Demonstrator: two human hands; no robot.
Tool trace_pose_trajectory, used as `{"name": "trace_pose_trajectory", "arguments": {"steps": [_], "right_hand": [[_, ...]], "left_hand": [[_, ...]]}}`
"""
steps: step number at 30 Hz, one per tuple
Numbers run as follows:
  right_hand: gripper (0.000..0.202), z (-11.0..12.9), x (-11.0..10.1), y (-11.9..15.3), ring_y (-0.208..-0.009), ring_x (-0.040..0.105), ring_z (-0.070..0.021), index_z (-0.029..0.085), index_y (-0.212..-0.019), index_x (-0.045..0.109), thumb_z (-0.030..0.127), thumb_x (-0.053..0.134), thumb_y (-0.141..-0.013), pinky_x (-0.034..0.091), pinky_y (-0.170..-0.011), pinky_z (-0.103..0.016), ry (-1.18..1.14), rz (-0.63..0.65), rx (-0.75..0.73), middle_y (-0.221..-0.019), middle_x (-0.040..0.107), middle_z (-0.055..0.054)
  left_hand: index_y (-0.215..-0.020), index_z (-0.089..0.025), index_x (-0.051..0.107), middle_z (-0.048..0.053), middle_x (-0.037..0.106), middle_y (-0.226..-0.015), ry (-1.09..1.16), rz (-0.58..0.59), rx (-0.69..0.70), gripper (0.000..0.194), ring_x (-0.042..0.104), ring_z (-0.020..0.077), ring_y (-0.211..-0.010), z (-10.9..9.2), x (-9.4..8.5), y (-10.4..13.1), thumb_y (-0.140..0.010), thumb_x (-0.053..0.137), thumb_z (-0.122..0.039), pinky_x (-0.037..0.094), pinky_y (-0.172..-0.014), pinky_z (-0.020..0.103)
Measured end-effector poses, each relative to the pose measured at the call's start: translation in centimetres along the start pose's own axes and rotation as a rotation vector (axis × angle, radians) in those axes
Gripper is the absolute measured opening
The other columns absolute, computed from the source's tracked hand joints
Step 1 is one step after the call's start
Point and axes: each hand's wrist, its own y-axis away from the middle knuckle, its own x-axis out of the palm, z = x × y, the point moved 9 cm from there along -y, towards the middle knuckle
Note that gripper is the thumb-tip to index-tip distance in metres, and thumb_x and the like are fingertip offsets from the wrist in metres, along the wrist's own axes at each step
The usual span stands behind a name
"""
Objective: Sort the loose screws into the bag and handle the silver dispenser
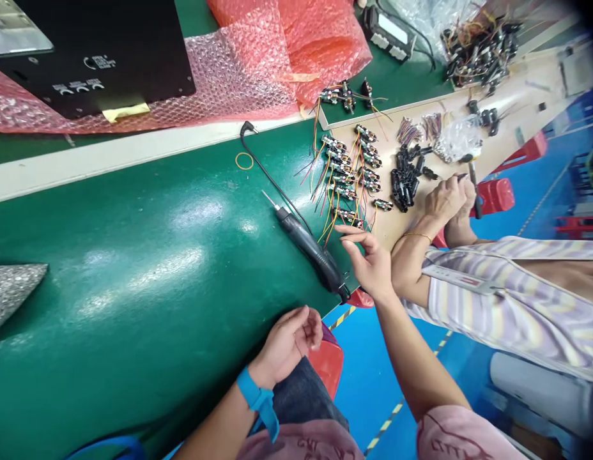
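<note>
My left hand (pixel 289 342), with a blue strap (pixel 258 397) at the wrist, is over the table's front edge, its fingers curled loosely with a gap and nothing in them. My right hand (pixel 370 259) reaches to the nearest of several small circuit assemblies (pixel 345 214) with coloured wires; its fingers are apart and no object shows between them. Between the hands and the wires, a black electric screwdriver (pixel 310 246) lies on the green table (pixel 133 255), its bit pointing to the upper left. A black cable (pixel 270 176) runs beside it.
At the right, a person's hands (pixel 447 201) are close to black casings (pixel 406 179) and a clear plastic bag (pixel 459 137). Red bubble wrap (pixel 258 57) and a black box (pixel 95 51) are at the back. Red stools (pixel 328 367) stand below. A rubber band (pixel 244 160) lies by the cable.
</note>
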Motion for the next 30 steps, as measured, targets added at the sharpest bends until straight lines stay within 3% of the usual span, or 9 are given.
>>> {"name": "trace_pose_trajectory", "arguments": {"steps": [2, 4, 7, 9, 13, 17, 21, 26, 30], "right_hand": [[0.008, 2.1, 0.3, 1.7, -0.105, 0.059, -0.0210, 0.021, -0.085, 0.057, 0.025, 0.053, -0.091, 0.047, -0.095, -0.045, -0.022, -0.002, -0.062, -0.107, 0.066, -0.006], [0.007, 5.0, 2.4, 4.3, -0.106, 0.058, -0.0212, 0.023, -0.089, 0.060, 0.019, 0.054, -0.090, 0.048, -0.092, -0.044, 0.000, 0.161, -0.186, -0.108, 0.066, -0.005], [0.022, 7.9, 5.8, 8.7, -0.114, 0.053, -0.0228, 0.023, -0.107, 0.060, 0.015, 0.052, -0.088, 0.049, -0.093, -0.044, 0.093, 0.398, -0.345, -0.120, 0.061, -0.007], [0.026, 8.1, 6.6, 10.5, -0.115, 0.052, -0.0240, 0.020, -0.113, 0.059, 0.015, 0.052, -0.088, 0.049, -0.093, -0.045, 0.106, 0.439, -0.352, -0.124, 0.058, -0.009], [0.011, 5.5, 3.3, 10.6, -0.094, 0.060, -0.0201, 0.021, -0.094, 0.063, 0.016, 0.056, -0.086, 0.052, -0.081, -0.038, 0.035, 0.197, -0.227, -0.103, 0.065, -0.007], [0.006, -1.8, -2.3, 10.7, -0.074, 0.058, -0.0162, 0.020, -0.082, 0.061, 0.021, 0.057, -0.086, 0.050, -0.067, -0.031, 0.178, -0.215, 0.150, -0.081, 0.062, -0.003], [0.013, -5.5, -0.5, 11.9, -0.066, 0.056, -0.0144, 0.019, -0.095, 0.060, 0.029, 0.059, -0.086, 0.050, -0.065, -0.029, 0.158, -0.098, 0.281, -0.076, 0.061, -0.001], [0.028, -4.8, 1.0, 12.4, -0.064, 0.054, -0.0128, 0.019, -0.105, 0.056, 0.032, 0.065, -0.082, 0.049, -0.067, -0.029, 0.200, -0.139, 0.301, -0.083, 0.059, -0.001], [0.014, -4.2, 0.8, 11.5, -0.058, 0.051, -0.0110, 0.018, -0.095, 0.062, 0.029, 0.060, -0.086, 0.047, -0.064, -0.027, 0.255, -0.177, 0.254, -0.079, 0.057, -0.001]], "left_hand": [[-0.083, -0.007, 0.063, 0.006, 0.062, -0.075, 0.022, -0.012, 0.033, 0.024, 0.059, 0.0116, -0.069, -0.6, 0.2, -0.4, -0.080, 0.066, -0.030, 0.046, -0.066, 0.022], [-0.087, -0.007, 0.064, 0.008, 0.065, -0.082, 0.076, -0.033, 0.052, 0.017, 0.062, 0.0129, -0.076, -0.9, 0.2, -0.6, -0.082, 0.062, -0.023, 0.049, -0.073, 0.024], [-0.081, -0.010, 0.063, 0.003, 0.064, -0.076, 0.177, -0.141, -0.006, 0.009, 0.059, 0.0076, -0.066, -0.3, -1.0, -0.4, -0.083, 0.054, -0.011, 0.046, -0.060, 0.017], [-0.082, -0.010, 0.062, 0.003, 0.063, -0.076, 0.167, -0.199, -0.048, 0.009, 0.058, 0.0069, -0.064, 0.3, -1.8, 0.0, -0.083, 0.053, -0.010, 0.043, -0.056, 0.016], [-0.074, -0.011, 0.057, 0.001, 0.056, -0.066, -0.048, -0.119, -0.044, 0.018, 0.051, 0.0070, -0.058, 0.8, -1.8, 1.1, -0.083, 0.061, -0.026, 0.039, -0.053, 0.018], [-0.057, -0.014, 0.040, -0.005, 0.034, -0.050, -0.286, 0.007, -0.128, 0.046, 0.027, 0.0034, -0.045, 2.8, -1.2, 2.3, -0.083, 0.060, -0.046, 0.019, -0.044, 0.020], [-0.056, -0.015, 0.037, -0.006, 0.032, -0.050, -0.335, 0.007, -0.258, 0.052, 0.023, 0.0025, -0.042, 5.2, -2.1, 3.0, -0.075, 0.065, -0.055, 0.012, -0.044, 0.022], [-0.057, -0.015, 0.037, -0.006, 0.033, -0.050, -0.351, -0.010, -0.299, 0.052, 0.025, 0.0023, -0.042, 6.0, -3.0, 2.8, -0.072, 0.066, -0.056, 0.011, -0.045, 0.023], [-0.061, -0.015, 0.041, -0.006, 0.035, -0.051, -0.355, 0.006, -0.291, 0.049, 0.025, 0.0022, -0.042, 5.6, -3.4, 2.8, -0.074, 0.065, -0.055, 0.011, -0.046, 0.023]]}}
